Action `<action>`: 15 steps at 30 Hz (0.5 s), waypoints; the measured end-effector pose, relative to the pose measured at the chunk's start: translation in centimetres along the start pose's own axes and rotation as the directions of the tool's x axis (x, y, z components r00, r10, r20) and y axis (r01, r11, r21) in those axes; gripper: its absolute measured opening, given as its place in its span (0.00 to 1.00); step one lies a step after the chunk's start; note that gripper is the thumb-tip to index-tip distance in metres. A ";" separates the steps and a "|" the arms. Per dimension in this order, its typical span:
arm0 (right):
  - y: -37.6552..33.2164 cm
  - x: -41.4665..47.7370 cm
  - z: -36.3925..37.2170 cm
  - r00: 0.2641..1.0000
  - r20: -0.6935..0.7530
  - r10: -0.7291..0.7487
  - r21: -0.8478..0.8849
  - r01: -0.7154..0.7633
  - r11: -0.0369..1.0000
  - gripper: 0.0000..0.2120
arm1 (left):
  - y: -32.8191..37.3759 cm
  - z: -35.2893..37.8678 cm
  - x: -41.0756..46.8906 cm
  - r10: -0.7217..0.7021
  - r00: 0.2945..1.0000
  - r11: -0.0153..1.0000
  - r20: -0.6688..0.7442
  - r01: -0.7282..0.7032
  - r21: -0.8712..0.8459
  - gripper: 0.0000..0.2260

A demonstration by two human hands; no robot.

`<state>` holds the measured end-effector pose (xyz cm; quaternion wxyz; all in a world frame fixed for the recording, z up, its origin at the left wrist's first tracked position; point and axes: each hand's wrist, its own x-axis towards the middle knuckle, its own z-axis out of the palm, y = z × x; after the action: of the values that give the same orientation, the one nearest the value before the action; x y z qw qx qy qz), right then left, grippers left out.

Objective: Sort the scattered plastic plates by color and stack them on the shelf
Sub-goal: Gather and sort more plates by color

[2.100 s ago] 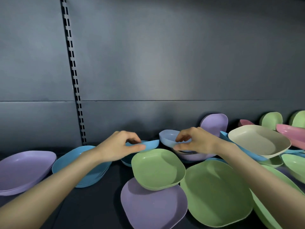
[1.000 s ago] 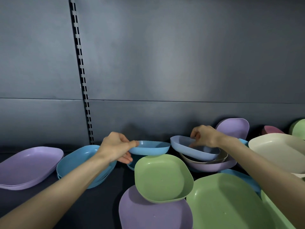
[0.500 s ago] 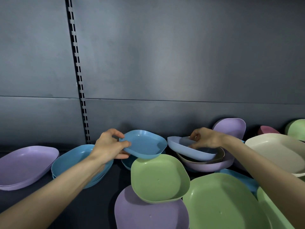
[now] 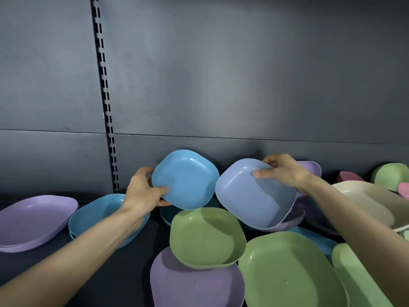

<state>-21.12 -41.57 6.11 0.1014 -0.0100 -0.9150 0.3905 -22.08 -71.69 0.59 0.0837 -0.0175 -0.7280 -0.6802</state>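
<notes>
My left hand [image 4: 142, 193] grips the left rim of a small blue plate [image 4: 188, 180], lifted and tilted toward me. My right hand [image 4: 283, 171] pinches the upper right rim of a small periwinkle plate [image 4: 254, 196], also raised and tilted, beside the blue one. Below them lies a small green plate [image 4: 207, 237] on top of a purple plate [image 4: 194, 284]. On the left of the shelf sits a stack of large blue plates [image 4: 97, 213], partly under my left forearm, and a stack of large purple plates [image 4: 33, 221].
Large green plates [image 4: 287, 273] fill the front right. A cream plate [image 4: 371, 200], pink plates [image 4: 404, 189], a green plate [image 4: 390, 175] and a purple plate [image 4: 312, 168] crowd the back right. The dark back wall carries a slotted rail [image 4: 106, 107]. Bare dark shelf [image 4: 124, 269] shows front left.
Both hands have lifted their small plates off the pile and tilted them up to face me; the blue and periwinkle plates now hang side by side.
</notes>
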 end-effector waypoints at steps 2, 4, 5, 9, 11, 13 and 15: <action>-0.7 -0.7 -0.3 0.999 -0.046 -0.021 0.042 0.023 0.999 0.09 | 0.3 -0.1 -0.3 0.041 0.999 0.999 -0.024 -0.041 -0.013 0.17; -1.5 -1.4 -0.3 0.995 -0.076 -0.060 0.064 0.065 0.996 0.07 | 0.7 -0.4 -0.8 0.080 0.995 0.996 -0.054 -0.082 -0.031 0.13; -1.8 -1.8 -0.2 0.992 -0.102 -0.076 0.077 0.084 0.993 0.08 | 0.9 -0.6 -1.0 0.101 0.992 0.994 -0.079 -0.104 -0.035 0.12; -3.1 -3.0 0.7 0.964 -0.243 -0.105 0.160 0.146 0.976 0.08 | 1.7 -1.9 -2.6 0.188 0.964 0.981 -0.188 -0.192 -0.001 0.09; -3.8 -3.4 1.5 0.947 -0.299 -0.120 0.158 0.173 0.972 0.09 | 2.0 -3.0 -3.8 0.225 0.948 0.974 -0.226 -0.222 0.042 0.07; -4.6 -3.9 2.5 0.938 -0.319 -0.133 0.153 0.189 0.970 0.10 | 2.1 -4.3 -5.0 0.246 0.935 0.969 -0.256 -0.229 0.097 0.06; -5.6 -4.3 3.9 0.940 -0.304 -0.155 0.168 0.213 0.962 0.10 | 1.9 -5.9 -6.4 0.266 0.923 0.961 -0.278 -0.233 0.147 0.06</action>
<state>-17.29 -48.62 6.70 0.2705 0.0295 -0.8438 0.4626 -14.88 -76.84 1.92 0.2781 -0.0040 -0.7357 -0.6175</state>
